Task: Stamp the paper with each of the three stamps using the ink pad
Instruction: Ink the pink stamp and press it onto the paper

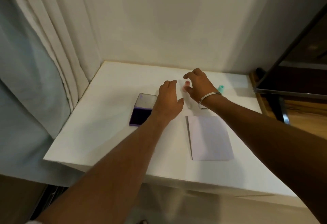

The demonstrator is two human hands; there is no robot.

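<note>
A white sheet of paper [210,137] lies on the white table [99,135], near the front right. The open ink pad [140,115], purple with a clear lid folded back, sits left of centre. A small pink stamp [186,86] stands behind the pad, blurred. My right hand [200,86] hovers over the pink stamp with thumb and fingers spread around it, apparently not touching. My left hand [169,102] hangs flat just left of it, partly covering the ink pad's right edge, holding nothing. A teal stamp [221,87] peeks out behind my right wrist. No third stamp is visible.
A wall rises directly behind the table, and a curtain [44,55] hangs along the left side. A dark framed panel [292,75] and wooden floor lie to the right. A metal bangle [209,98] circles my right wrist.
</note>
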